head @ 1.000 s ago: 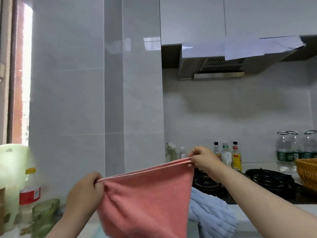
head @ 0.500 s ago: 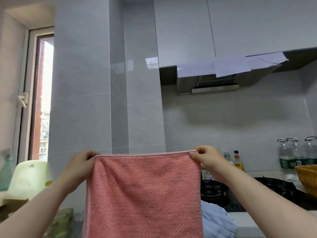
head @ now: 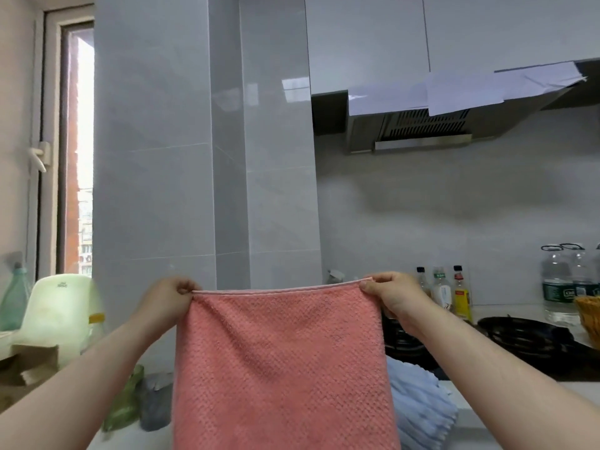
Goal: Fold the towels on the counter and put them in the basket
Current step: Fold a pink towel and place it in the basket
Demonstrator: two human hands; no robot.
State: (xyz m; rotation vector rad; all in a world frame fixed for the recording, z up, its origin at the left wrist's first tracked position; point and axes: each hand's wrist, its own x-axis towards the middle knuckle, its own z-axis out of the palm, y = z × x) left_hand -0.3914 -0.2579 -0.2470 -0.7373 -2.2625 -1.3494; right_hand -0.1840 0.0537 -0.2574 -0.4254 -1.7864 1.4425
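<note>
The pink towel (head: 282,365) is held up above the counter (head: 581,391), a top corner pinched by the left hand (head: 167,302) and the right hand (head: 394,295). A blue towel (head: 418,404) behind is partly hidden; the wicker basket (head: 589,315) sits at the counter's right edge, beside the stove (head: 526,341) and water bottles (head: 556,284).

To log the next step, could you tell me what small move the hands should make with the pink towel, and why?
Probably bring the top corners of the pink towel together, folding it in half: the left hand and right hand each pinch a top corner, and it hangs flat between them.
</note>
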